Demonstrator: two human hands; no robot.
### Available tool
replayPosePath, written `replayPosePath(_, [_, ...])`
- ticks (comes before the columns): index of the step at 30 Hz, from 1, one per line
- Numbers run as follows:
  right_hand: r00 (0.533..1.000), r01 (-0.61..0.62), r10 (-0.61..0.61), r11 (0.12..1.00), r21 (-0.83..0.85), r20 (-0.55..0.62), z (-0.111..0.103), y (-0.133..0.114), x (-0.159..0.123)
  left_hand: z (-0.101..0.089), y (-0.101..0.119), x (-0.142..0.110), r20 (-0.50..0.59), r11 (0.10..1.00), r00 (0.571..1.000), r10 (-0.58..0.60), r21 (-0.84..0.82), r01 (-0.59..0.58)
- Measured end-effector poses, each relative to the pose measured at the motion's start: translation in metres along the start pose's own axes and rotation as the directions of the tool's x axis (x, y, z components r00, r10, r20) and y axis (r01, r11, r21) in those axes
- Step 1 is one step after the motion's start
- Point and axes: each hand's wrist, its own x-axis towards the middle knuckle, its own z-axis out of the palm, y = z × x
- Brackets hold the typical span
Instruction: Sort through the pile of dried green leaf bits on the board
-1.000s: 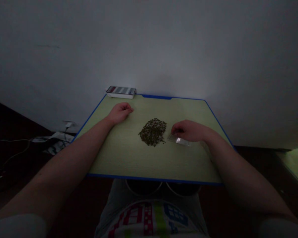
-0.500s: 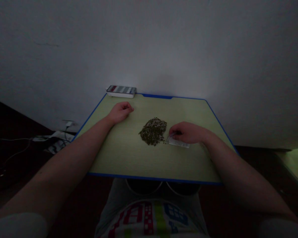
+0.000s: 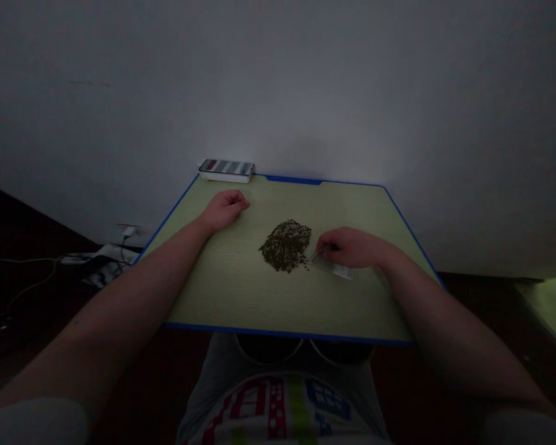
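Observation:
My left hand (image 3: 225,209) rests on the table's left half, fingers loosely curled, with nothing visible in it. To its right lies a flat pile of small greenish-brown and pale seeds or beans (image 3: 286,246). Just right of the pile, my right hand (image 3: 345,247) is closed in a pinch on the edge of a small clear plastic bag (image 3: 336,268). The bag slants along the tabletop below the fingers, its left end close to a few loose grains. The dim light hides its contents, if any.
The pale yellow folding table (image 3: 241,296) has a blue rim and stands against a grey wall. At its back left corner sits a white box with a phone-like dark striped top (image 3: 227,170). Cables and a plug (image 3: 128,232) lie beyond the left edge.
The plastic bag in my right hand has tilted slightly, its lower right end dropping a little. My left hand and the pile have stayed in place.

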Motion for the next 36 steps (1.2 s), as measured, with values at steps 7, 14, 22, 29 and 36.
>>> replayPosePath(7, [1.0, -0.016, 0.016, 1.0, -0.024, -0.019, 0.0, 0.003, 0.0, 0.0, -0.001, 0.0, -0.022, 0.999, 1.0, 0.012, 0.034, -0.011])
replayPosePath(14, [0.999, -0.034, 0.034, 0.999, -0.025, -0.015, -0.001, 0.01, 0.001, 0.0, -0.002, 0.001, -0.015, 0.999, 1.0, 0.006, 0.032, -0.006])
replayPosePath(22, [0.997, -0.08, 0.08, 0.996, -0.046, -0.005, -0.006, 0.009, -0.002, 0.0, 0.001, -0.001, -0.016, 1.0, 1.0, -0.009, 0.013, 0.009])
replayPosePath(29, [0.994, -0.099, 0.097, 0.994, -0.037, -0.04, -0.005, 0.011, 0.0, 0.0, -0.004, 0.002, -0.024, 0.999, 1.0, 0.017, 0.037, -0.016])
replayPosePath(36, [0.997, -0.039, 0.041, 0.999, 0.03, -0.066, 0.0, 0.009, 0.004, -0.001, -0.004, 0.002, -0.014, 0.999, 1.0, 0.01, 0.037, -0.009])
